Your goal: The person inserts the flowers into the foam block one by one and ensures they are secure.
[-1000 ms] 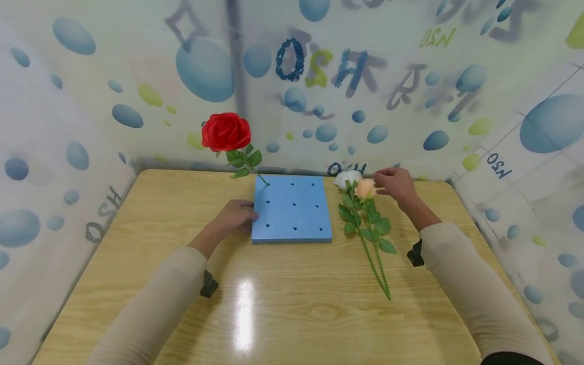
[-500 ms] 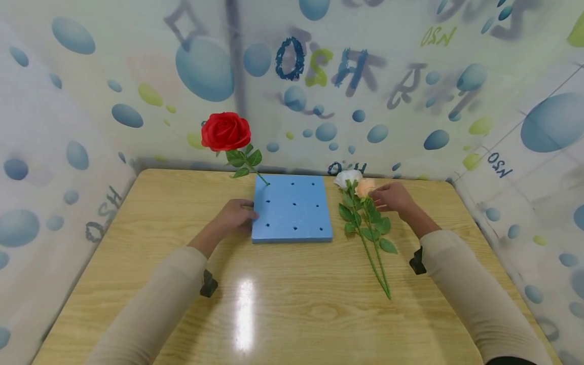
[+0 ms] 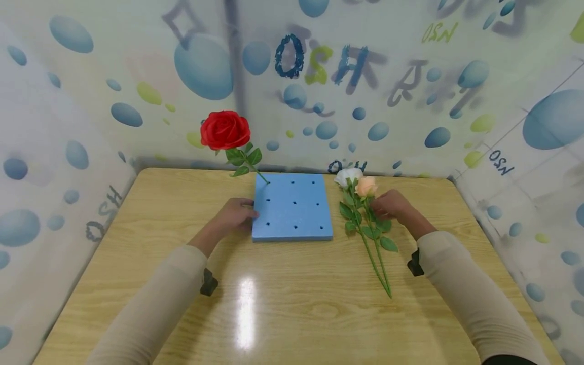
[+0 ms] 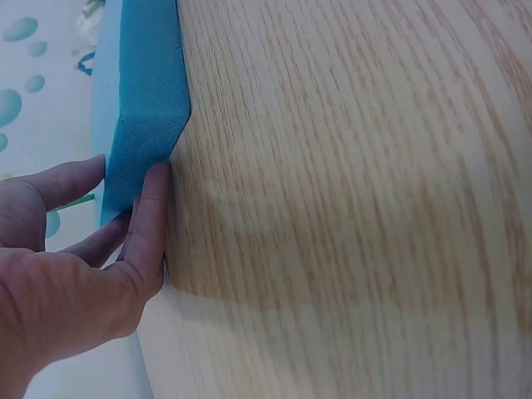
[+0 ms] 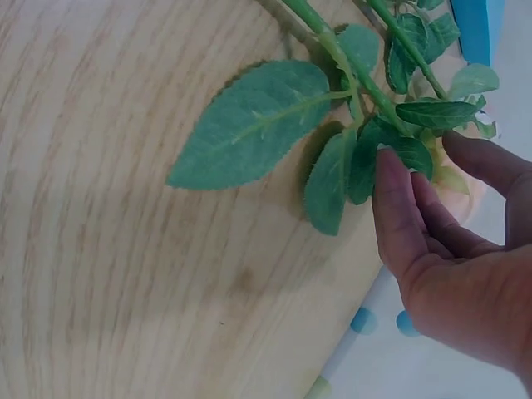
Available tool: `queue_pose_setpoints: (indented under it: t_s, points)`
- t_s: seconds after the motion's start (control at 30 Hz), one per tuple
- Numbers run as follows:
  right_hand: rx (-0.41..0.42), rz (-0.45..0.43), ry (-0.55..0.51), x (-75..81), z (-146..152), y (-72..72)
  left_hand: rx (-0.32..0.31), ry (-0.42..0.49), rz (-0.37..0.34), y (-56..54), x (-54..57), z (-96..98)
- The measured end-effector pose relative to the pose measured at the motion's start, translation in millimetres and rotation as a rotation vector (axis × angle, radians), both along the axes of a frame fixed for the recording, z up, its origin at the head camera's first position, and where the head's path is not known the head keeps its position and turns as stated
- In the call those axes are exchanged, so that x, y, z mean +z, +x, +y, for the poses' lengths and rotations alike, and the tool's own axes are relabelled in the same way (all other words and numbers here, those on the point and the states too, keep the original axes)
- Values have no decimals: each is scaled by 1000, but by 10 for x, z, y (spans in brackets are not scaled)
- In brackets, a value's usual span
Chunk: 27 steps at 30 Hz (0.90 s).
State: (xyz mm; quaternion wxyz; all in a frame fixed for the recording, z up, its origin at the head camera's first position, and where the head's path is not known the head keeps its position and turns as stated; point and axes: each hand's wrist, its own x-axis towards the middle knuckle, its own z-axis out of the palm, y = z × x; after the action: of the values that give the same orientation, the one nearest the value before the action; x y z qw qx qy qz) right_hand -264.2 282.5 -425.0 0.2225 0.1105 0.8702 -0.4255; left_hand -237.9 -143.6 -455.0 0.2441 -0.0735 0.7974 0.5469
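My left hand (image 3: 236, 215) holds the left edge of a blue foam board (image 3: 305, 215) dotted with several holes. In the left wrist view, the thumb lies on the board's top face and the fingers (image 4: 150, 220) press its side. An artificial red rose (image 3: 225, 130) leans out of the back-left hole. On the right, my right hand (image 3: 390, 204) is at the upper stem of a peach rose (image 3: 366, 186), just below its bloom. Thumb and fingers (image 5: 395, 204) stand apart on either side of the leaves there. A white rose (image 3: 349, 177) lies alongside.
The wooden table (image 3: 292, 304) carries the board and the two lying roses, whose green stems (image 3: 380, 271) point toward the front. A patterned backdrop (image 3: 401, 101) stands directly behind the table and along both sides.
My right hand has come down from beside the peach bloom to the leafy stem beneath it. The left hand, the board and the roses stay where they were.
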Motion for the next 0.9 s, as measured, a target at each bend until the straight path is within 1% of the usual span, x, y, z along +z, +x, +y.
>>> queue_pose_setpoints:
  t_s: [0.13,0.37,0.6,0.77,0.9]
  points:
    - [-9,-7,4,-27,3,-8,1,-6,-4,-3,3,-5]
    - [5,-23,36,-94,22,-7,3,1,-17,-8,10,0]
    - [-13,-29,58,-148,6,6,6,-2,-15,-9,8,-2]
    - [-1,-19,88,-159,-28,3,12,9,-19,-14,-8,-9]
    - [17,-18,88,-166,-30,-6,8,10,-17,-18,-5,1]
